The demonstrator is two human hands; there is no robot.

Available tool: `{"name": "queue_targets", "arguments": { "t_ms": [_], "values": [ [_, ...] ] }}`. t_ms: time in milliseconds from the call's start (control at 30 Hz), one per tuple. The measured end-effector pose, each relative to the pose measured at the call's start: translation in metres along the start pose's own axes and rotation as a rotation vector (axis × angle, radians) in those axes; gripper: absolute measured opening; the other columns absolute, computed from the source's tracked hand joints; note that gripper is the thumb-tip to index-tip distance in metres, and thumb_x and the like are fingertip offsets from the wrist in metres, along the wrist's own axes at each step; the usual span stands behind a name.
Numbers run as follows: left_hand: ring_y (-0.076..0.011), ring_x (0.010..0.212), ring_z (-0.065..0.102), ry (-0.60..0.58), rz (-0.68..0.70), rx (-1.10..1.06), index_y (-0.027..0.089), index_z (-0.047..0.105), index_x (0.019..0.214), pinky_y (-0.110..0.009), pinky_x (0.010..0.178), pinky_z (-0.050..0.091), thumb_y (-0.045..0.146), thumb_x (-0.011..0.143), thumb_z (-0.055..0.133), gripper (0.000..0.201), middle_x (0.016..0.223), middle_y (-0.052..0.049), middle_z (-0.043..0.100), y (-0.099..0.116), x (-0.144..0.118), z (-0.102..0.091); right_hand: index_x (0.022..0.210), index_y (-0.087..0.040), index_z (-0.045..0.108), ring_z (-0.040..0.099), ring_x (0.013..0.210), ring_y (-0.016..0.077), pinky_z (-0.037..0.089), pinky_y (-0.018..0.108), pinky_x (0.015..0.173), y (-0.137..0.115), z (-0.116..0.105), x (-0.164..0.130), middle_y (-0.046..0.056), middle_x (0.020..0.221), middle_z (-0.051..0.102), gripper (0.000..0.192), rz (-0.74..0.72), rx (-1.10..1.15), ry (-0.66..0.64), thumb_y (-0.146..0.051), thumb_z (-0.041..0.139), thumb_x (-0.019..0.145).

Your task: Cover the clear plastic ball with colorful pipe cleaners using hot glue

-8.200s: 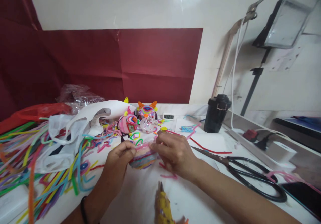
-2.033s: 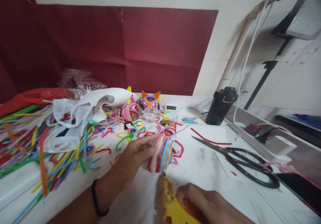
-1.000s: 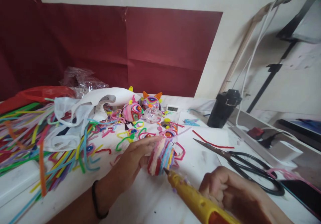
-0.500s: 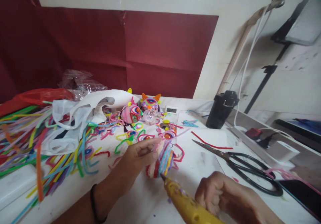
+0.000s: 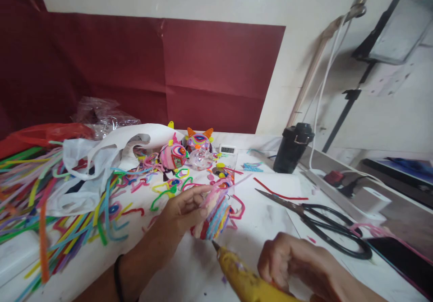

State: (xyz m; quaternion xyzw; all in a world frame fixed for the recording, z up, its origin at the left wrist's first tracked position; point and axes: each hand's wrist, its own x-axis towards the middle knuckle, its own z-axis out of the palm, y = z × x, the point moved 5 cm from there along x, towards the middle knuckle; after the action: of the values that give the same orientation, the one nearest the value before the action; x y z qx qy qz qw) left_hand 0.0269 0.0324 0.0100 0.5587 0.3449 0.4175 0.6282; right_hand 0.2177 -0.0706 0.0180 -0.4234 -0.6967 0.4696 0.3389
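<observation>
My left hand (image 5: 181, 214) is closed around the side of a ball covered in striped pipe cleaners (image 5: 216, 218) in pink, red, blue and yellow. A loose lilac pipe cleaner end (image 5: 241, 183) sticks out from its top toward the right. In my right hand (image 5: 292, 259) is a yellow glue gun (image 5: 241, 275), its dark nozzle pointing up and left. The nozzle tip lies just below the ball's lower edge; whether they touch I cannot tell. My palm hides the ball's left side.
Black-handled scissors (image 5: 324, 225) lie open on the right, near a phone (image 5: 399, 261) and a black bottle (image 5: 292, 148). Many loose pipe cleaners (image 5: 72, 229) spread over the left. Decorated balls (image 5: 172, 154), a small digital display (image 5: 228, 149) and bent pieces stand behind the hands.
The ball has turned slightly in my left hand. The glue gun's nozzle has moved a little down and left relative to the ball. The whole view has shifted slightly.
</observation>
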Motion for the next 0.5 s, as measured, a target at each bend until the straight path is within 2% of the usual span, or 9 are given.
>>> {"name": "queue_targets", "arguments": {
  "t_ms": [100,167,267,500],
  "values": [
    [-0.0085,0.056,0.048,0.007,-0.005,0.009,0.02,0.064,0.111,-0.022,0.053,0.035,0.023,0.07,0.072,0.042,0.071,0.004,0.051,0.003,0.0,-0.001,0.082,-0.021,0.05,0.054,0.071,0.0148,0.046,0.025,0.063,0.0,-0.009,0.004,0.002,0.082,0.057,0.027,-0.001,0.19,0.108,-0.032,0.072,0.069],
    [-0.01,0.059,0.048,-0.006,-0.002,0.025,0.02,0.064,0.11,-0.022,0.055,0.036,0.023,0.07,0.071,0.041,0.072,0.003,0.052,0.004,0.0,0.0,0.081,-0.022,0.047,0.052,0.059,0.0099,0.042,0.019,0.052,0.002,-0.013,0.01,0.0,0.076,0.057,0.032,-0.041,0.376,0.154,-0.034,0.074,0.07],
    [-0.0108,0.06,0.049,-0.028,0.011,0.042,0.02,0.064,0.109,-0.023,0.057,0.037,0.024,0.071,0.07,0.038,0.07,0.003,0.052,0.004,0.0,0.0,0.081,-0.022,0.044,0.048,0.043,0.0067,0.035,0.017,0.04,0.01,-0.019,0.019,-0.002,0.069,0.059,0.044,-0.1,0.583,0.158,-0.043,0.079,0.062],
    [-0.0115,0.063,0.048,-0.056,0.009,0.032,0.023,0.065,0.107,-0.024,0.059,0.038,0.023,0.069,0.073,0.039,0.069,0.005,0.05,0.0,0.0,0.002,0.086,-0.025,0.042,0.053,0.044,0.0093,0.038,0.019,0.042,0.013,-0.027,0.02,0.001,0.074,0.066,0.054,-0.084,0.683,0.236,-0.04,0.082,0.053]
  ]
}}
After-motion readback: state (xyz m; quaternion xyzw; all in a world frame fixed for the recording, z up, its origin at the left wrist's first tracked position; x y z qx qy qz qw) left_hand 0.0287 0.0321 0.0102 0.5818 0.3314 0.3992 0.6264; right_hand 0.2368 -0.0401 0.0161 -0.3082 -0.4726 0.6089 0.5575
